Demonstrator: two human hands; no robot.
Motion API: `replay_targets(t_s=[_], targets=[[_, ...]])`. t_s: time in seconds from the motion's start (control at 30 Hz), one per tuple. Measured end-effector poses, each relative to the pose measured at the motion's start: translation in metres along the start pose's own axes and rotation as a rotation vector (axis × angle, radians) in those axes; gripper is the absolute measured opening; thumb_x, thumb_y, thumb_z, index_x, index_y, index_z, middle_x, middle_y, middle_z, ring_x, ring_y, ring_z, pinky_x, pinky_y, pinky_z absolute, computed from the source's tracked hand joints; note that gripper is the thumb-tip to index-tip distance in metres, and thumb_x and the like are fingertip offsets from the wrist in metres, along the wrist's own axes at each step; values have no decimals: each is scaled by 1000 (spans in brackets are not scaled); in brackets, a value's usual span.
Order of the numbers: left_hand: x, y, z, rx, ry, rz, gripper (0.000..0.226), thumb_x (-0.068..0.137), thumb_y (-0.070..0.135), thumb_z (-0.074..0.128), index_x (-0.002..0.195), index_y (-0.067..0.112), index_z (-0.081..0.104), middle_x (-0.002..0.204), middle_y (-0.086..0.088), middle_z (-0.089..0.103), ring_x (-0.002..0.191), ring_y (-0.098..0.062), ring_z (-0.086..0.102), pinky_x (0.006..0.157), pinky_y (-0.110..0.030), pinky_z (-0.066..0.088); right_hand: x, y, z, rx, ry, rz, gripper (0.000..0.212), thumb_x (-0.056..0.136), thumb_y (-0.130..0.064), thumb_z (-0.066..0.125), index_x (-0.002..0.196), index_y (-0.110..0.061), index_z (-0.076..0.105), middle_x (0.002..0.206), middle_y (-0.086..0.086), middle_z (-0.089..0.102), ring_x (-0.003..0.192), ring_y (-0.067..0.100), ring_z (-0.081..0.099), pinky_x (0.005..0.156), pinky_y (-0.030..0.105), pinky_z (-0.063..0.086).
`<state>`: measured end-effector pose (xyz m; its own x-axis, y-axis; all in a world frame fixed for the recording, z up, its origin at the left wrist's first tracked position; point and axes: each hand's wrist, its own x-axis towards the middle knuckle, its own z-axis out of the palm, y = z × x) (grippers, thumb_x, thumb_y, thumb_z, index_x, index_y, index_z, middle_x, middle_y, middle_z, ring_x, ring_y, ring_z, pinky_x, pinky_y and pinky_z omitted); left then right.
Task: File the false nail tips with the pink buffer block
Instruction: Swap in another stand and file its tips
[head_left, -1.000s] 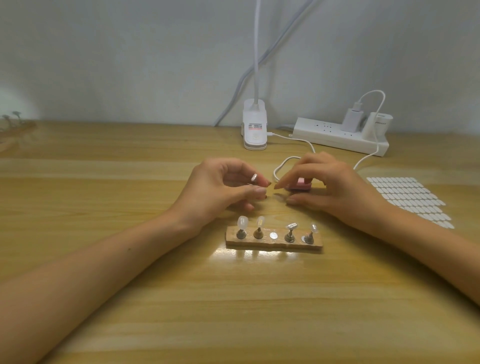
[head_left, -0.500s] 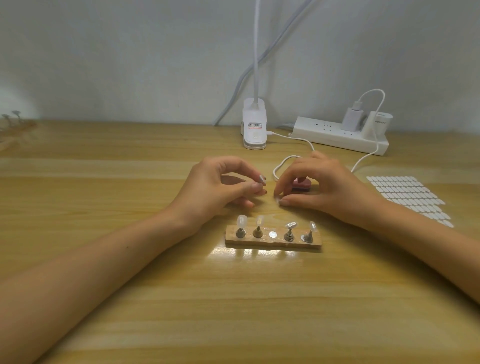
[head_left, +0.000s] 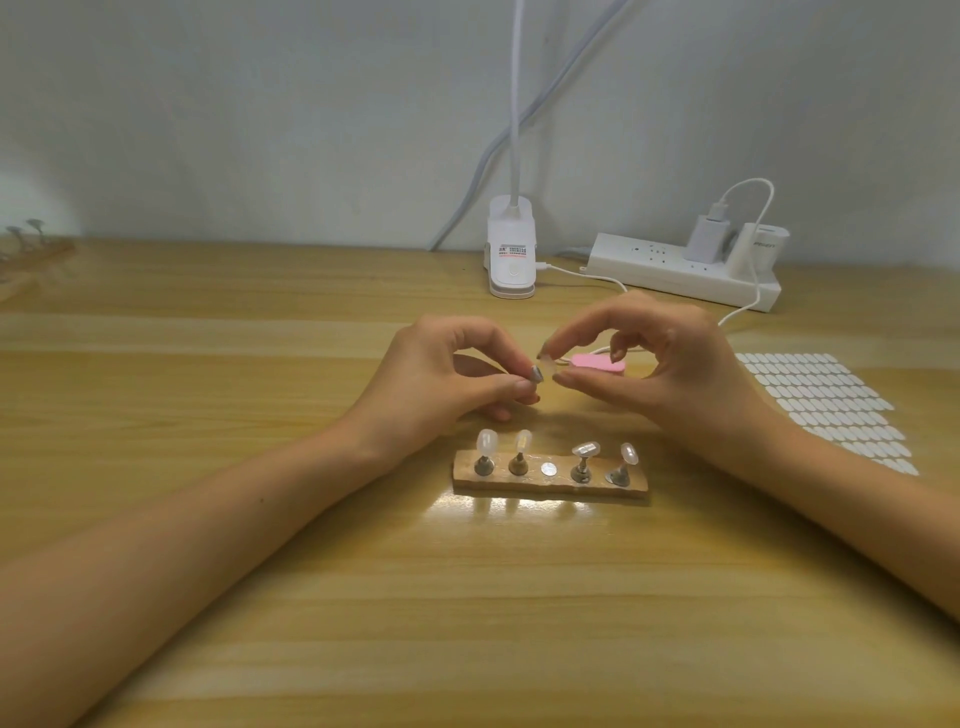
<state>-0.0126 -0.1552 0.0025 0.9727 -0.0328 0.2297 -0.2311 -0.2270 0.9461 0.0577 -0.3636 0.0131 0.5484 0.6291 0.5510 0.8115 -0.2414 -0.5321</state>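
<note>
A pale wall (head_left: 260, 104) fills the upper frame; below it, a glossy wooden desk (head_left: 467, 597) reflects lamplight at centre.

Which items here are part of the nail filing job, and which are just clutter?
In the job:
pink buffer block
nail tip, pinched by right hand
metal stand, pinched by left hand
wooden holder with four tipped stands

Lying about:
adhesive tab sheet
power strip
charger
lamp clamp
</note>
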Motion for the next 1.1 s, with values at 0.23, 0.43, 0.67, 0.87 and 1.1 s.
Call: replay_targets(t_s=[0.23,0.43,0.67,0.87,1.1], targets=[[0,1,0,8,-5,-8,8,82,-5,78,86,0,73,86,-9,77,84,-22,78,69,-27,62,0,-2,5,-48,-7,-41,18,82,-29,74,98,-21,77,96,-11,73,91,13,58,69,31,49],[1,1,1,24,2,-6,7,81,-5,78,85,-2,73,86,-13,77,83,-22,78,67,-24,60,0,-2,5,-84,-12,-68,18,82,-27,74,98,-18,77,96,-11,72,91,10,59,68,29,49],[1,1,-1,29,-25,0,9,79,-3,80,84,3,74,85,-12,77,83,-23,77,69,-24,60,0,-1,6,-44,-19,-65,17,83,-28,73,95,-16,78,94,-10,73,89,14,62,68,27,49],[1,1,0,-21,-33,-13,11,79,-3,80,81,5,74,86,-12,78,84,-24,78,67,-23,60,0,-1,8,15,-5,-14,12,82,-20,79,94,-18,77,92,-14,72,90,16,62,69,22,44],[1,2,0,-51,-38,-35,11,79,-4,79,80,4,73,87,-14,78,85,-24,78,65,-21,59,0,-3,9,109,-26,57,12,82,-16,79,92,-21,76,91,-14,73,92,20,62,67,28,45]])
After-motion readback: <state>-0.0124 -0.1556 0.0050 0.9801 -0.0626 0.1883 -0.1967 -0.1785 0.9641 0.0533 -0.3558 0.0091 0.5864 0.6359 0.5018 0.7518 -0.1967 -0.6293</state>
